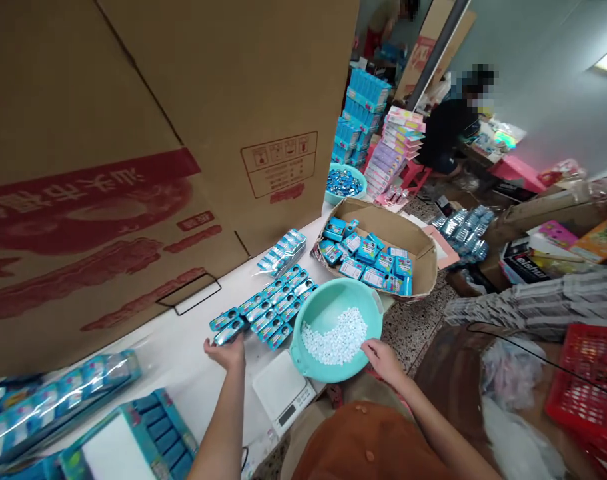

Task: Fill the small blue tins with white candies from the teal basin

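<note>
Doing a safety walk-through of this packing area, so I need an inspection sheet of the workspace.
Surface: white tabletop, crowded.
Job's things: rows of blue tins, teal basin of small white pieces, white digital scale.
Clutter: cardboard tray of blue packs, large printed carton beside the table.
Grippers: left hand touches a tin; right hand is at the basin's rim.
Cables: thin black cable at right.
Surroundings: seated co-worker, stacked blue boxes, red plastic crate.
</note>
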Motion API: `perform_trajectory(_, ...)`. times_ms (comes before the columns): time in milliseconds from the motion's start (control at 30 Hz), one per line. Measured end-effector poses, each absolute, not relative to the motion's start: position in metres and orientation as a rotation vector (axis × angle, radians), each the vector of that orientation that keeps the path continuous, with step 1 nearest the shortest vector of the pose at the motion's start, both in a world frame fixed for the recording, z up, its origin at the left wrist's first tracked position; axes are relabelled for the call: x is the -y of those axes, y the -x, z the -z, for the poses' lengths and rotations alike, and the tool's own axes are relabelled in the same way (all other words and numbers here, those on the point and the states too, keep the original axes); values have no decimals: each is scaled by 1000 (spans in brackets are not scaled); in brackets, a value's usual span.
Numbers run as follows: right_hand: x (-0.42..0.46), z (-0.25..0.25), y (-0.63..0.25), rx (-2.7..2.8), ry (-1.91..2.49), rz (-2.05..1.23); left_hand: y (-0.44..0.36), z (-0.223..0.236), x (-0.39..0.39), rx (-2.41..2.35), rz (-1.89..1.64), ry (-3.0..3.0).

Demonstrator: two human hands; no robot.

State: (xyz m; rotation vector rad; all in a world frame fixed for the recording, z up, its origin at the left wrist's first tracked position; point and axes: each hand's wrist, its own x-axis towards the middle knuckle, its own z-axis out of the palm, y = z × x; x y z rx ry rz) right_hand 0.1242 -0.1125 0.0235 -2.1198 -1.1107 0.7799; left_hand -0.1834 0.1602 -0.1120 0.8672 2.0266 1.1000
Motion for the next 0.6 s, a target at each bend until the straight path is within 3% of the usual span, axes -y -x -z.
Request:
perform_trajectory(267, 57, -34, -240, 895, 2058, -439, 164, 83, -96, -2154, -1091, -681)
perform_trajectory(433, -24, -2, -335, 716, 2184, -484, 132, 48, -44, -2148, -1214, -666)
perform_trajectory(600, -94, 35, -370, 497, 2428, -627, 84, 5, -11, -2171, -1283, -818)
